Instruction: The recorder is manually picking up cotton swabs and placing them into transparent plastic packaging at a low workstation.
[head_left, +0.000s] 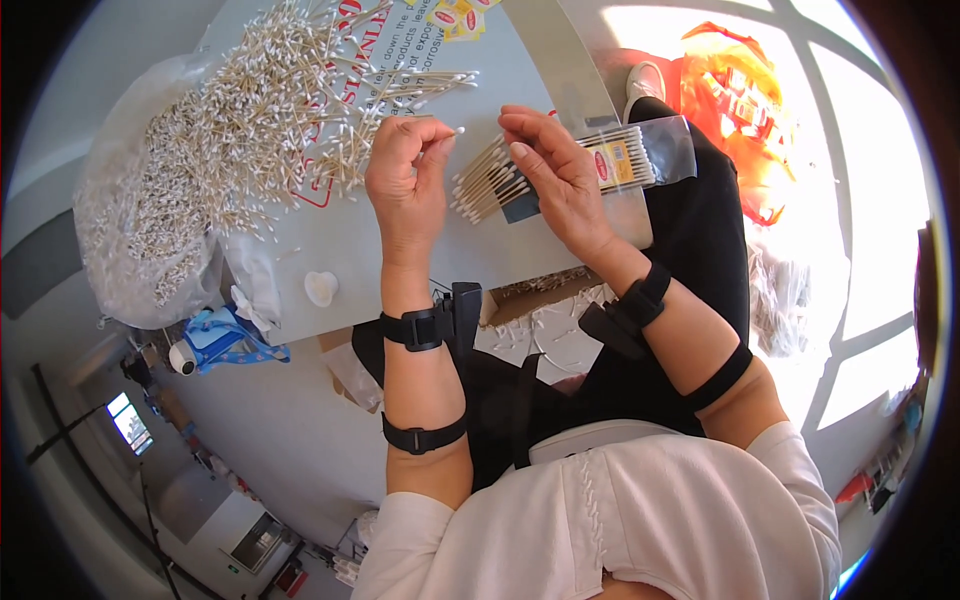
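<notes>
My left hand [408, 180] is closed in a pinch on a cotton swab, whose white tip [460, 131] sticks out past the thumb and forefinger. Facing it, my right hand [560, 175] has bent fingers with the thumb apart from them, and nothing shows between them. Below the right hand lies a loose row of cotton swabs [485, 188], partly covered by it. Beside that hand is a clear plastic packet [672, 150] of swabs with a yellow and red label [612, 163]. A large heap of loose swabs [255, 95] spreads to the left of my left hand.
The grey table [345, 235] has printed lettering. A clear bag [115, 230] full of swabs sits at its left edge. Small yellow labels [462, 18] lie at the far side. A white heart-shaped piece [321, 289] rests near the edge. An orange bag [735, 105] stands right.
</notes>
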